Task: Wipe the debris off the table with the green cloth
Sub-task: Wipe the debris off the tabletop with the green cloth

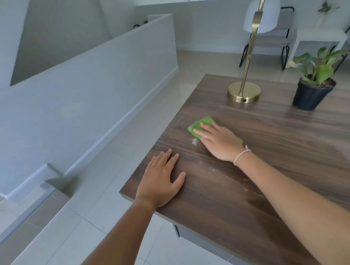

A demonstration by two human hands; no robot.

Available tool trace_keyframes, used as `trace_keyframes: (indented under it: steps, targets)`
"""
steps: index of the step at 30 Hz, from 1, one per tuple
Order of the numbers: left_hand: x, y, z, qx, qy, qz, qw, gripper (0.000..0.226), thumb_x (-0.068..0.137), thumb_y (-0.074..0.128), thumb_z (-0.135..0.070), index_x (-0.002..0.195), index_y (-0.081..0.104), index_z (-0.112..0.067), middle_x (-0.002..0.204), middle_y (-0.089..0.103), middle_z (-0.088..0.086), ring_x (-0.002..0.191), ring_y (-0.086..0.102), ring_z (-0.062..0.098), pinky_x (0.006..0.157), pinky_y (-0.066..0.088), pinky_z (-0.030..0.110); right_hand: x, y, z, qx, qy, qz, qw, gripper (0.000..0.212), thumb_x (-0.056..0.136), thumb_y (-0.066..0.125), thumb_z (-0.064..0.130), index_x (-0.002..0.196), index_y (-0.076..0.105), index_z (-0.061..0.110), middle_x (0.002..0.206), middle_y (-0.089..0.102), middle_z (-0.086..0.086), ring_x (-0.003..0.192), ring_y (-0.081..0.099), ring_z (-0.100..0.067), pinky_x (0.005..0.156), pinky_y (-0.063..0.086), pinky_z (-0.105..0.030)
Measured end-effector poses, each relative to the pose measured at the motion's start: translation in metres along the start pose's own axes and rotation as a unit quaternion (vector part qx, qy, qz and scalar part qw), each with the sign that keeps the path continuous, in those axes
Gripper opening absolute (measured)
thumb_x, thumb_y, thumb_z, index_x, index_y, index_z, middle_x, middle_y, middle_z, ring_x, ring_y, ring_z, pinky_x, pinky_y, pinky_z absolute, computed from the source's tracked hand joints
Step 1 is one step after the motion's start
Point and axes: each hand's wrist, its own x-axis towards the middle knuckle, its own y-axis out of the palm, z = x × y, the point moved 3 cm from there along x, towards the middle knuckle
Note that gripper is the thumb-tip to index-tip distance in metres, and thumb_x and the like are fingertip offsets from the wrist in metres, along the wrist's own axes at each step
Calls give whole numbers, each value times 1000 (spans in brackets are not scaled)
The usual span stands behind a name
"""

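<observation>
A folded green cloth (200, 124) lies on the dark wooden table (274, 142), near its left edge. My right hand (220, 141) presses flat on the cloth, fingers spread over its near half. A small clump of pale debris (194, 141) sits just left of that hand, and thin white crumbs (245, 189) trail along the table toward me beside my right forearm. My left hand (163, 178) rests palm down on the table's left front corner, fingers apart, holding nothing.
A brass lamp base (243, 92) with a slanted stem stands behind the cloth. A potted plant (312, 93) in a black pot is at the back right. Beyond the table's left edge (143, 161) the tiled floor drops toward a stairwell. Chairs stand far behind.
</observation>
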Motion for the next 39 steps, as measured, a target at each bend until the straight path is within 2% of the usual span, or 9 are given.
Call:
trace_keyframes:
  steps: [4, 8, 14, 18, 22, 25, 30, 36, 39]
  targets:
    - [-3, -9, 8, -25, 25, 22, 999, 57, 92, 28, -49, 145, 25, -27, 157, 17, -7, 145, 7, 10, 113, -4, 21, -67, 1, -2, 13, -67, -1, 998, 61, 88, 2, 60, 142, 23, 43, 156, 14, 15, 147, 8, -15, 118, 10, -33]
    - [-4, -21, 38, 9, 38, 20, 999, 69, 82, 14, -59, 144, 24, -31, 157, 18, -9, 145, 9, 11, 112, -1, 20, -89, -13, -63, 26, 49, -3, 998, 43, 99, 22, 36, 141, 23, 43, 153, 7, 18, 147, 4, -14, 120, 8, -34]
    - [2, -19, 47, -13, 34, 19, 999, 69, 80, 14, -61, 145, 17, -37, 157, 11, -13, 145, 3, 7, 115, 4, 23, 30, -14, -53, -3, 155, -29, 987, 46, 99, 17, 34, 144, 21, 40, 159, 12, 7, 147, 6, -20, 119, 12, -41]
    - [2, -20, 49, -14, 39, 22, 999, 63, 86, 20, -58, 145, 16, -37, 158, 9, -13, 145, 0, 7, 115, 5, 24, 72, 4, 21, -4, 78, -15, 997, 45, 100, 18, 34, 145, 22, 39, 159, 13, 7, 147, 6, -21, 119, 11, -41]
    - [1, -22, 49, -15, 49, 33, 998, 60, 90, 24, -53, 146, 14, -34, 158, 7, -10, 145, -1, 10, 115, 3, 25, 17, 10, 41, 11, -15, -1, 1000, 44, 100, 22, 34, 143, 25, 39, 157, 14, 11, 147, 6, -16, 120, 8, -36]
    - [1, -22, 50, -18, 57, 18, 998, 63, 87, 20, -55, 146, 15, -33, 158, 8, -9, 145, 0, 11, 111, -1, 21, 3, -1, 3, 9, 22, -13, 1000, 43, 100, 24, 33, 143, 26, 38, 157, 16, 9, 147, 8, -16, 120, 7, -34]
    - [1, -23, 49, -29, 58, 17, 998, 58, 93, 28, -49, 146, 15, -32, 159, 7, -9, 145, -2, 10, 108, -5, 21, 74, -8, -19, -11, 151, -24, 988, 46, 100, 17, 32, 145, 22, 37, 159, 12, 4, 147, 6, -22, 119, 11, -41]
    - [2, -23, 50, -29, 61, 20, 998, 58, 93, 28, -49, 146, 15, -32, 159, 7, -8, 146, -2, 11, 108, -5, 22, 99, 10, 54, -2, 47, 5, 999, 46, 100, 17, 33, 145, 22, 36, 159, 12, 4, 147, 5, -24, 120, 10, -44]
    - [2, -24, 50, -32, 60, 25, 997, 57, 93, 27, -49, 146, 14, -32, 159, 7, -8, 145, -2, 11, 108, -4, 22, 58, 11, 51, 12, -2, -8, 1000, 44, 101, 21, 33, 144, 26, 37, 158, 15, 8, 147, 7, -18, 119, 5, -35]
